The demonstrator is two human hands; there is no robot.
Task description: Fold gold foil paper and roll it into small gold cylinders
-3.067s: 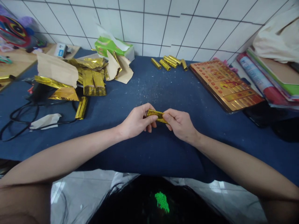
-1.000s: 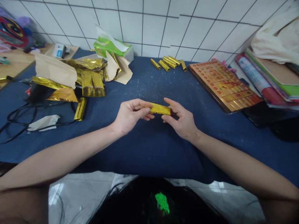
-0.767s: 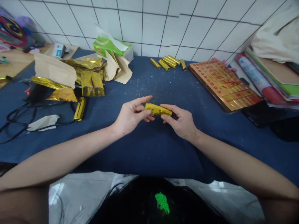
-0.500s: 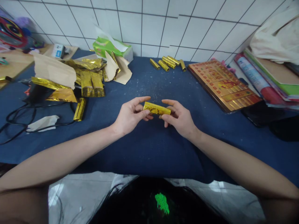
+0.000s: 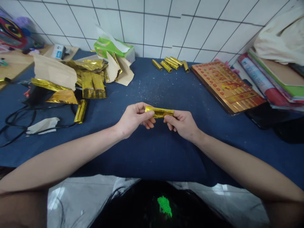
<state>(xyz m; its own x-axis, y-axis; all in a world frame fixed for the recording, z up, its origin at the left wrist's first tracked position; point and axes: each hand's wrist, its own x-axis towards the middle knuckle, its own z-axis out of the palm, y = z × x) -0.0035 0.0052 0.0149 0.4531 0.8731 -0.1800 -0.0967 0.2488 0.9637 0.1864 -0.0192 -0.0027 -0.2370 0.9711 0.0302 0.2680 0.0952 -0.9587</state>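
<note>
A small roll of gold foil paper (image 5: 159, 111) is held level above the blue cloth-covered table (image 5: 152, 152). My left hand (image 5: 134, 118) pinches its left end between thumb and fingers. My right hand (image 5: 182, 123) pinches its right end, fingers curled under. Several finished gold rolls (image 5: 170, 64) lie in a row at the back near the tiled wall. One more gold roll (image 5: 81, 111) lies to the left.
A heap of gold foil and brown paper sheets (image 5: 78, 76) sits at the left, beside a green tissue pack (image 5: 111, 48). Black cables (image 5: 21, 117) trail at the left edge. A stack of printed gold sheets (image 5: 228, 87) and books (image 5: 273, 79) lie at the right.
My fingers, spread apart a moment ago, have closed onto both ends of the gold roll, and the roll has turned slightly in my hands.
</note>
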